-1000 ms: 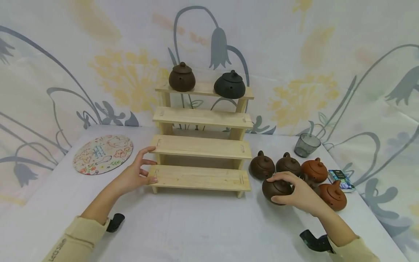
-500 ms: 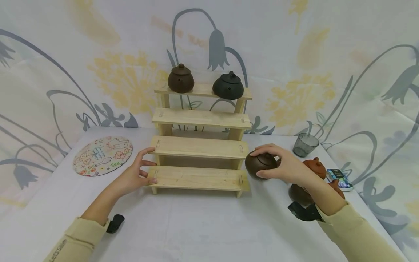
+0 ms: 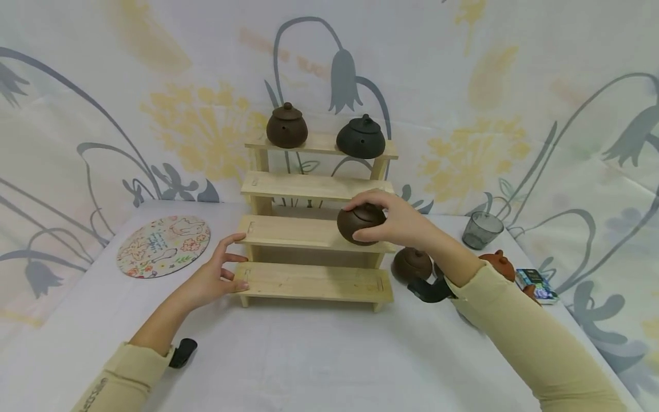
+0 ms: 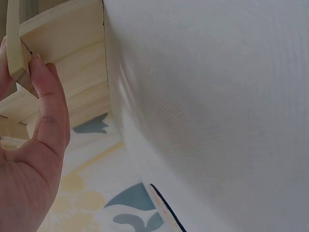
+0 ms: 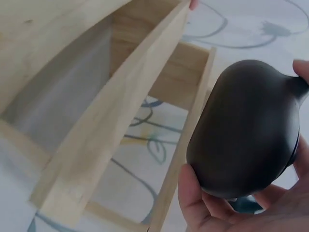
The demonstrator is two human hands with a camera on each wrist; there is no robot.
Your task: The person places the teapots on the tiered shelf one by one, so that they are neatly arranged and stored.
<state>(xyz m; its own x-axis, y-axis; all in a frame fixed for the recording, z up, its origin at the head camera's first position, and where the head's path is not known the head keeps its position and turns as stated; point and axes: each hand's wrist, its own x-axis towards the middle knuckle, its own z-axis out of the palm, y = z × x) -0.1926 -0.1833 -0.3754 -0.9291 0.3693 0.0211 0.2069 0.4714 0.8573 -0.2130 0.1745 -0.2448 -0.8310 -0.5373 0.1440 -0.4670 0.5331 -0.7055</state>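
A stepped wooden display stand (image 3: 309, 280) stands mid-table. My left hand (image 3: 213, 280) grips its left end; in the left wrist view the thumb and fingers (image 4: 47, 96) lie on either side of a board's edge. With my right hand (image 3: 401, 222) I hold a dark brown teapot (image 3: 356, 224) before the stand's right half, around the second and third steps from the bottom. Its smooth round side (image 5: 246, 130) shows apart from the boards in the right wrist view. On the top step sit a brown teapot (image 3: 286, 127) at left and a black teapot (image 3: 361, 137) at right.
Right of the stand, a dark brown teapot (image 3: 412, 266) and a reddish teapot (image 3: 498, 263) stand on the table, others partly hidden by my right arm. Behind them is a grey glass (image 3: 482, 230); a small colourful box (image 3: 537, 286) lies at right. A round patterned mat (image 3: 163, 247) lies left.
My right hand has lifted the dark brown teapot from the group at right and carried it left and up to the stand. The left hand has stayed at the stand's left end.
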